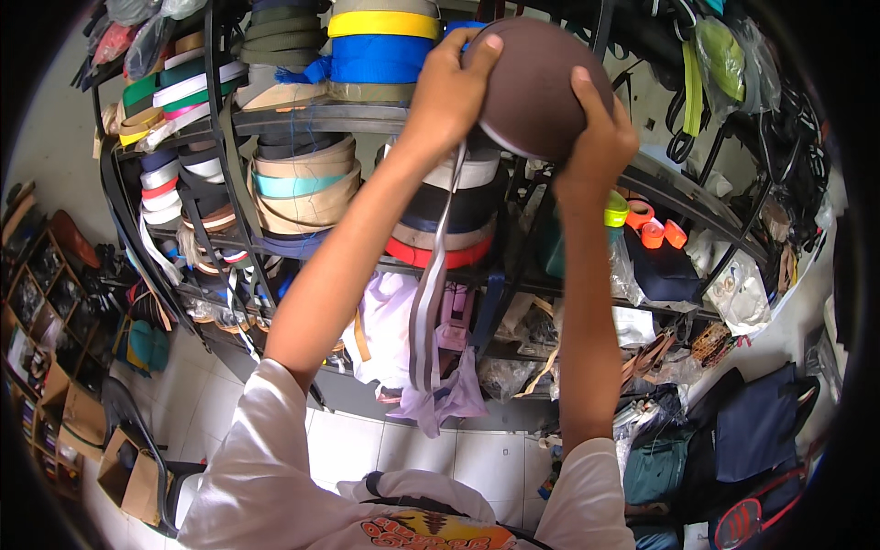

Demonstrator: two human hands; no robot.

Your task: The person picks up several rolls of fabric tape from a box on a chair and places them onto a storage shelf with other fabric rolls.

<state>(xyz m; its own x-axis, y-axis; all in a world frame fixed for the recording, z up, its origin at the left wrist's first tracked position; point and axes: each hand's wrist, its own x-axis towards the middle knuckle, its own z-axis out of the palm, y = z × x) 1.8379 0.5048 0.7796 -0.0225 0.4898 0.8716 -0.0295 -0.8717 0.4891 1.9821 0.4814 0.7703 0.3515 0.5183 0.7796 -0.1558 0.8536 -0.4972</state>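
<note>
Black metal shelving rack (pixel 316 117): spans the frame from upper left to right; loaded with webbing rolls and packaged goods. White tiled floor (pixel 344 440): visible at lower centre and lower left. Dark blue bag (pixel 756 422): positioned at lower right. Pale lilac plastic bag (pixel 385 321): hangs at the centre, below the rolls. Brown round roll (pixel 541 87): located at upper centre-right, raised in front of the rack, broad face toward the camera, pale rim along the lower left edge. Blue webbing roll (pixel 380 62): seated on the upper shelf, left of the brown round roll, directly under a yellow roll (pixel 383 25). Grey-and-white striped strap (pixel 427 321): hangs vertically at the centre; its attachment at the top cannot be determined. Left grip (pixel 451 87): grasping the left edge of the brown round roll, thumb on the face. Right grip (pixel 600 137): grasping the lower right edge, thumb likewise on the face. Small orange rolls (pixel 653 232): grouped at right, beyond the right forearm
</note>
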